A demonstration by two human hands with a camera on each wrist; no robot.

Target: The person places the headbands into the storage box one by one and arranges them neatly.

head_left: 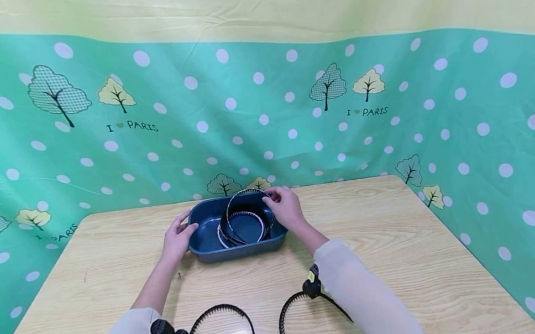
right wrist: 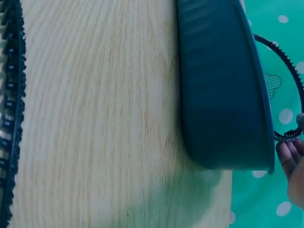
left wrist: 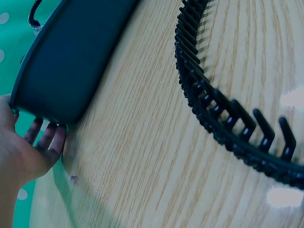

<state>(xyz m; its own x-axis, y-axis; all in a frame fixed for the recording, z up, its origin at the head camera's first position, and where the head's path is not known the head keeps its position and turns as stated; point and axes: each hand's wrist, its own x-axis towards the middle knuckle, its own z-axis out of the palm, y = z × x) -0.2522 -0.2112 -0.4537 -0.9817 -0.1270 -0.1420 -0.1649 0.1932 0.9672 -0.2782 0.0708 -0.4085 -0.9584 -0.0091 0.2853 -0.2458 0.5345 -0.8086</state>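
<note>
A dark blue oblong basin [head_left: 230, 254] stands near the table's far edge, with several headbands piled inside, among them a pale one [head_left: 223, 238]. My left hand [head_left: 176, 240] grips the basin's left end, thumb over the rim and fingers along the outer wall, as the left wrist view also shows. At the basin's right end my right hand [head_left: 286, 208] pinches a thin black toothed headband [right wrist: 288, 59] between thumb and fingers. That headband rises above the rim, tilted; its lower part is among the others in the basin.
Two black toothed headbands lie on the wooden table [head_left: 124, 262] near me: the left one [head_left: 217, 308] between my forearms, the right one [head_left: 283, 329] partly under my right forearm. A green and yellow printed curtain [head_left: 261, 117] hangs behind the table and along its sides.
</note>
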